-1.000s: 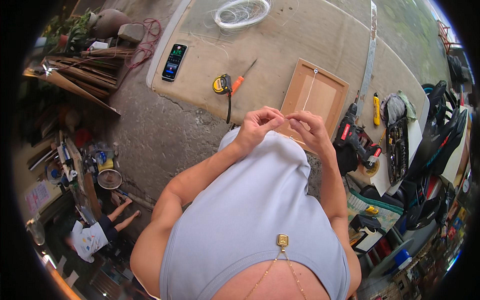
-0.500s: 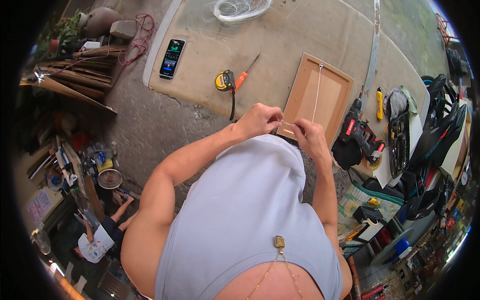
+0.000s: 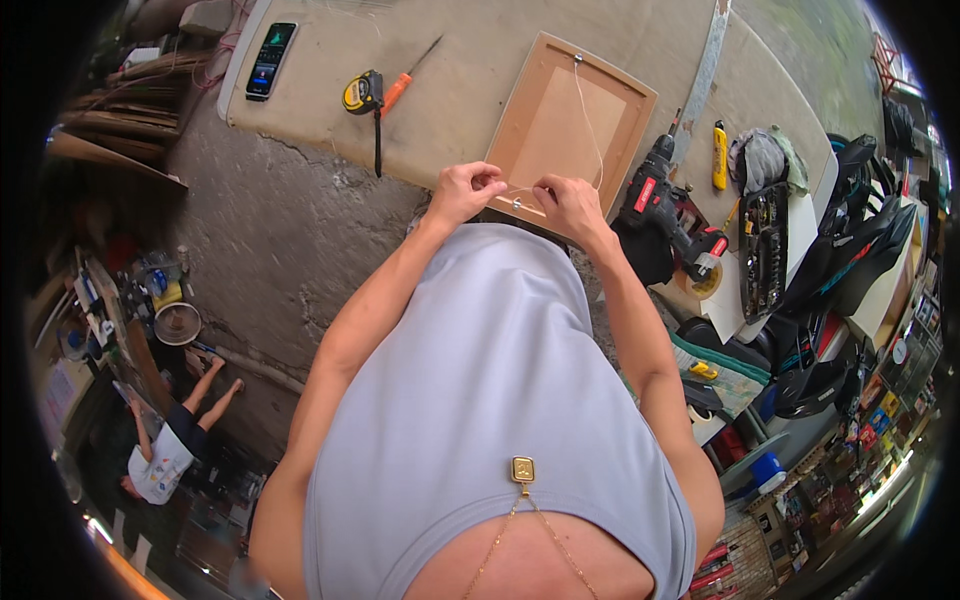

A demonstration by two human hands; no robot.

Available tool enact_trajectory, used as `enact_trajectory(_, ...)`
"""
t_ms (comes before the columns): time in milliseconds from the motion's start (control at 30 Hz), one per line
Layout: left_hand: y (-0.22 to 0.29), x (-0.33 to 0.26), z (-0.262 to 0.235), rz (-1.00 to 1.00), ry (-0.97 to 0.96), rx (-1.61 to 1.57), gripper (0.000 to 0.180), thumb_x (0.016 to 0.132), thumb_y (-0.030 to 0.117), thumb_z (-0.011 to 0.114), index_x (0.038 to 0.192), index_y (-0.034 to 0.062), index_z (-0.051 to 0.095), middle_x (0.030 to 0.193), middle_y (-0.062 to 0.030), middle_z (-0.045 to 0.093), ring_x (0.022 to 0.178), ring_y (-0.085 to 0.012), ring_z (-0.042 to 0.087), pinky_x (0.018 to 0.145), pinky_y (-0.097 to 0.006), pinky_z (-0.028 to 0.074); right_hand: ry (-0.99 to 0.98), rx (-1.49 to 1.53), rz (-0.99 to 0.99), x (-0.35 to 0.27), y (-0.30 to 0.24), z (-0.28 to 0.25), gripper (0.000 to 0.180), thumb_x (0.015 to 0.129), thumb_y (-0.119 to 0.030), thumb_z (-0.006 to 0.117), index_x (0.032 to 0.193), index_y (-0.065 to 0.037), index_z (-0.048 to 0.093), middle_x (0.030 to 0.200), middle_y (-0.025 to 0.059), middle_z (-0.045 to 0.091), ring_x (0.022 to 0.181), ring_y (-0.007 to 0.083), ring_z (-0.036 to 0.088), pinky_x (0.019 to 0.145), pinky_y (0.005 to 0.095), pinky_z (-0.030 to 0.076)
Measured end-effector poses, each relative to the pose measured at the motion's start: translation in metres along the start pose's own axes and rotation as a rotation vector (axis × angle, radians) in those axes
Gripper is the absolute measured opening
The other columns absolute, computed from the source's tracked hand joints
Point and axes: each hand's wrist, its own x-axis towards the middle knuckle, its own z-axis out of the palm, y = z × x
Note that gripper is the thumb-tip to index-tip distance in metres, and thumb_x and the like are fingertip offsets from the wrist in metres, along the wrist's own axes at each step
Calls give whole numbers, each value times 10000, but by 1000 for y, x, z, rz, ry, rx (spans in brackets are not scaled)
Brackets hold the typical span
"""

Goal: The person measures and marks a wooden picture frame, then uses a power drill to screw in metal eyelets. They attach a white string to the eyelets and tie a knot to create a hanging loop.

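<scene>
A wooden picture frame (image 3: 516, 122) lies back side up at the table's near edge. From a small metal hanger (image 3: 577, 60) at its far end, a thin white cord (image 3: 590, 113) runs loosely down towards my right hand. Over the near end of the frame, my left hand (image 3: 466, 193) pinches a thin strand of the cord between thumb and fingers. Just across from it, my right hand (image 3: 572, 206) is also closed on the cord, with the strand stretching between the two. A second small hanger (image 3: 517, 203) shows below the strand.
Left of the frame lie an orange screwdriver (image 3: 397, 92), a yellow tape measure (image 3: 362, 92) and a phone (image 3: 271, 62). On the right are a cordless drill (image 3: 655, 190), a yellow utility knife (image 3: 719, 156) and a black bit case (image 3: 764, 250). Another person (image 3: 165, 458) is at lower left.
My hands have moved slightly apart, and more of the strand shows between them. The whole view has shifted, so the table things sit higher and further left; the near hanger has come into sight.
</scene>
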Motion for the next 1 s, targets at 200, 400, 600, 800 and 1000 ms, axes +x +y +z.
enact_trajectory(200, -3, -19, 44, 17, -12, 453, 199, 706, 181, 697, 871, 75, 665, 834, -80, 620, 777, -244, 620, 701, -358, 493, -8, 58, -76, 2, 43, 5, 166, 772, -141, 571, 813, -15, 671, 749, 187, 632, 717, 352, 614, 678, 412, 484)
enact_trajectory(400, 0, -11, 54, -153, 1, 478, 177, 679, 198, 709, 793, 87, 630, 845, -67, 627, 818, -259, 614, 713, -388, 484, -45, 72, -112, 2, 53, 7, 168, 740, -132, 594, 805, -14, 693, 745, 196, 636, 700, 350, 621, 690, 399, 494)
enact_trajectory(600, 3, -4, 51, -208, -62, 484, 190, 666, 216, 719, 799, 103, 642, 824, -50, 641, 805, -240, 619, 697, -377, 486, -46, 26, -173, 10, 59, 13, 167, 721, -138, 599, 784, -23, 702, 716, 192, 635, 670, 344, 622, 672, 402, 500)
enact_trajectory(800, -14, -11, 52, -97, 53, 416, 212, 629, 244, 747, 757, 101, 656, 678, -21, 559, 647, -187, 568, 595, -328, 457, -132, -45, -255, 18, 53, 14, 174, 712, -161, 595, 694, -5, 668, 656, 201, 612, 645, 354, 609, 627, 424, 491)
enact_trajectory(1000, -15, -15, 52, -64, 73, 405, 194, 637, 243, 747, 740, 103, 663, 663, -24, 544, 619, -184, 554, 581, -320, 451, -241, -213, -278, 20, 38, 10, 174, 710, -146, 563, 657, 4, 632, 671, 210, 608, 672, 362, 608, 613, 427, 488)
